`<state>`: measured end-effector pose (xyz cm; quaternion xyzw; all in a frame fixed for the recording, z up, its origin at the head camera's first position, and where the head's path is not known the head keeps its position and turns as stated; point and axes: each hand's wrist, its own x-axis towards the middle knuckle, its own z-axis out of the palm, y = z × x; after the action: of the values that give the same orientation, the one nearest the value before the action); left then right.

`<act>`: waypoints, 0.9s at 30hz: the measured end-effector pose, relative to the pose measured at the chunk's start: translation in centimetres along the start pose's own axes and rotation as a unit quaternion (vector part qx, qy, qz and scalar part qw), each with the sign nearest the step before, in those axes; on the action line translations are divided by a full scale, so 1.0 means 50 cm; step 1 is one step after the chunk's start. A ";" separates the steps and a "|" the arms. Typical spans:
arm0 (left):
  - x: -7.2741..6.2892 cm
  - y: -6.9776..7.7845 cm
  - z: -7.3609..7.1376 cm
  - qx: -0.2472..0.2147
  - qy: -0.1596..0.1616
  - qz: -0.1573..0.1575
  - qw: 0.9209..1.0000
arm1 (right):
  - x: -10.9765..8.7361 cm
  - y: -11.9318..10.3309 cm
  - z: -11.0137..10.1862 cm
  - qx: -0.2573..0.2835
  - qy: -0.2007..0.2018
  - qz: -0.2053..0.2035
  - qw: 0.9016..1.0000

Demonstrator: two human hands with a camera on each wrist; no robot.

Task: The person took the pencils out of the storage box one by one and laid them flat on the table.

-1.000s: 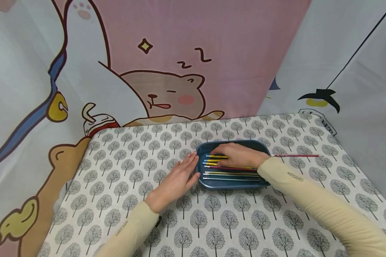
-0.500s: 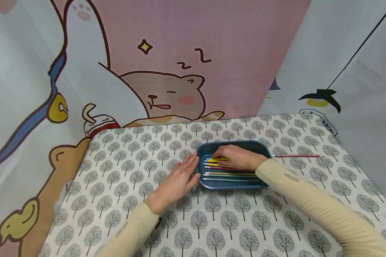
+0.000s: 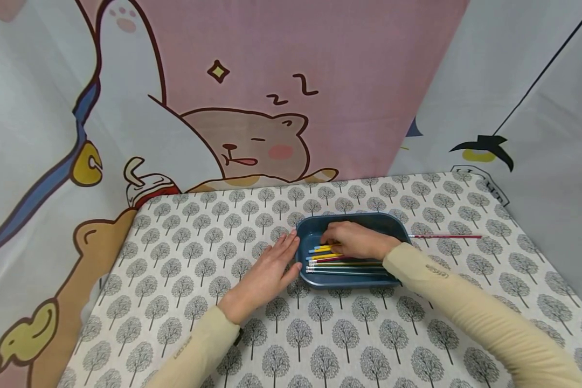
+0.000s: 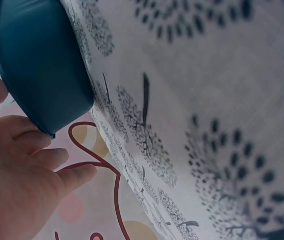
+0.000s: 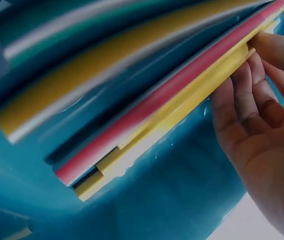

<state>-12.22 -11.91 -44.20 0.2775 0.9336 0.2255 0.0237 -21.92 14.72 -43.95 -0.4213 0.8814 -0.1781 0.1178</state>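
Note:
A dark blue tray stands on the table with several pencils lying lengthwise in it. My right hand is inside the tray, thumb and bent fingers on the yellow pencils; in the right wrist view they hold the side of these yellow pencils. Beside them lie a red pencil and darker green pencils. My left hand rests its extended fingers against the tray's left end. In the left wrist view its fingertips touch the tray's outer wall.
A red stick, pencil-like, lies on the table just right of the tray. The table has a white cloth with a tree print. Patterned curtains hang behind and at both sides.
My right hand has moved slightly toward the near side of the tray. The yellow and red pencils have shifted with it, closer to the green ones. My left hand stays in place.

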 end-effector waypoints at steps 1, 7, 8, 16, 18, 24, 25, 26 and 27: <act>0.000 0.000 0.000 -0.001 0.000 0.000 1.000 | 0.000 0.000 0.000 0.000 0.000 0.000 1.000; 0.000 0.002 0.000 -0.006 0.000 -0.003 1.000 | -0.001 0.000 0.002 0.009 0.002 0.006 1.000; 0.000 0.001 0.000 -0.006 0.001 -0.002 1.000 | -0.001 0.001 0.003 0.010 0.003 0.007 1.000; 0.000 0.002 0.000 -0.008 0.003 -0.003 1.000 | 0.000 -0.001 0.001 0.025 0.004 0.011 1.000; 0.001 0.002 0.000 -0.009 0.003 -0.004 1.000 | -0.001 -0.002 0.000 0.027 0.005 0.013 1.000; 0.000 0.002 0.000 -0.009 0.003 -0.004 1.000 | -0.001 0.000 0.000 0.023 0.009 0.015 1.000; 0.000 0.002 0.000 -0.010 0.003 -0.004 1.000 | -0.001 0.000 0.000 0.022 0.011 0.015 1.000; 0.000 0.002 0.000 -0.010 0.002 -0.004 1.000 | -0.001 0.000 0.000 0.021 0.012 0.014 1.000; 0.000 0.002 0.000 -0.008 0.002 -0.003 1.000 | -0.001 0.000 0.000 0.020 0.013 0.014 1.000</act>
<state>-12.17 -11.82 -44.17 0.2739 0.9326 0.2337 0.0246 -21.89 14.75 -43.92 -0.4039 0.8850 -0.2000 0.1172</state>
